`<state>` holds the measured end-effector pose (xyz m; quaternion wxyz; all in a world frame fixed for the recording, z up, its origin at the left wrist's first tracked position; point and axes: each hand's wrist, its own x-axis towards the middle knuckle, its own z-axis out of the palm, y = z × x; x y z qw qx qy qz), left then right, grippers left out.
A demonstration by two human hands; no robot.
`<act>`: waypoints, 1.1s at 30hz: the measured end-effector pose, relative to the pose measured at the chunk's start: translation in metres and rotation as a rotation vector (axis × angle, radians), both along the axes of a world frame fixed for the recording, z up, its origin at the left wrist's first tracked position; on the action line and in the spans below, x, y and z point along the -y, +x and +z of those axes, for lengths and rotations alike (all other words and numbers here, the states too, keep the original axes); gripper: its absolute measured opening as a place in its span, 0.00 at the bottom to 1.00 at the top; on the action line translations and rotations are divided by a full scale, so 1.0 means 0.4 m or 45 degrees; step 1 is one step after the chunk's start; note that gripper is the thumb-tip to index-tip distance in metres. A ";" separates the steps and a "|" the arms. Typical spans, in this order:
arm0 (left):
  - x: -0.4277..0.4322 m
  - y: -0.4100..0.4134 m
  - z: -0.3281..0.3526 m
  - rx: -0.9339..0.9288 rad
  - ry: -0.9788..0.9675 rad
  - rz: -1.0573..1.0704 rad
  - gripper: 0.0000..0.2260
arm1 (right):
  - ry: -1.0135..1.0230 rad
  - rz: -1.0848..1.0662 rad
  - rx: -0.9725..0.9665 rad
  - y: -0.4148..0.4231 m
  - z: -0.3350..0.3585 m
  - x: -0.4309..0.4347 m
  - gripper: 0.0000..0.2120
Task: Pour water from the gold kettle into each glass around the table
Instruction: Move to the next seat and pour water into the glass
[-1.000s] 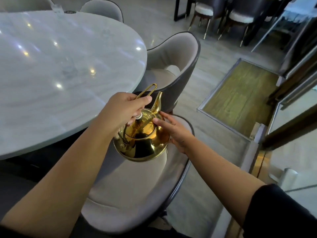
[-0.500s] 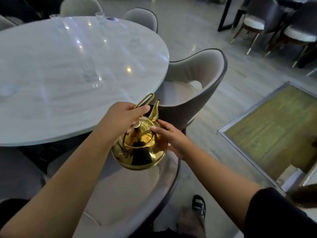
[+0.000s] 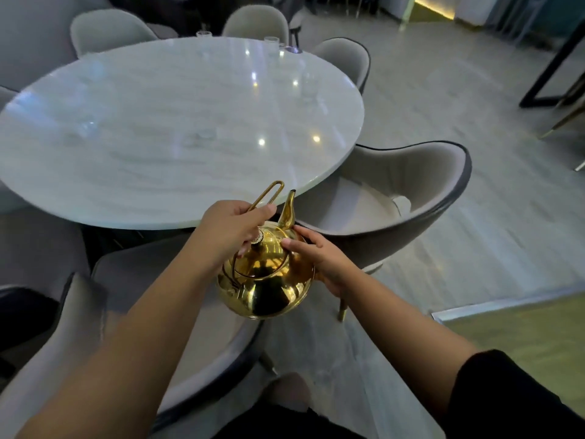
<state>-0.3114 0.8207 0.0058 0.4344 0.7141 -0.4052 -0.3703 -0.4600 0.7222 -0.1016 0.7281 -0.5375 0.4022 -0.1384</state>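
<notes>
Round marble surface (image 3: 158, 137) ahead, ringed by grey chairs (image 3: 421, 172). Off its near edge, in the air above a chair seat, hangs the gold kettle (image 3: 266, 286), spout toward the surface. Gripped at the wire handle by the curled left hand (image 3: 231, 226), steadied by the right hand (image 3: 319, 258), fingers straight against its side; two small glasses (image 3: 202, 34) at the far edge.

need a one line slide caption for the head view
Left hand holds the gold kettle by its handle, right hand touching its side, near the round white table.
</notes>
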 end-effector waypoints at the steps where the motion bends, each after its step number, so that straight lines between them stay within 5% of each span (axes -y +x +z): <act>1: 0.011 -0.007 -0.005 -0.002 0.008 0.022 0.18 | 0.008 0.021 -0.003 -0.003 -0.005 0.017 0.37; 7: 0.102 -0.020 -0.020 0.016 0.041 0.155 0.18 | 0.037 0.153 0.011 0.020 -0.036 0.124 0.47; 20: 0.319 0.122 -0.013 0.049 0.049 0.375 0.20 | 0.061 0.374 0.040 0.204 -0.025 0.394 0.29; 33: 0.473 0.313 0.033 0.295 0.122 0.643 0.19 | 0.093 0.511 -0.012 0.465 0.009 0.549 0.30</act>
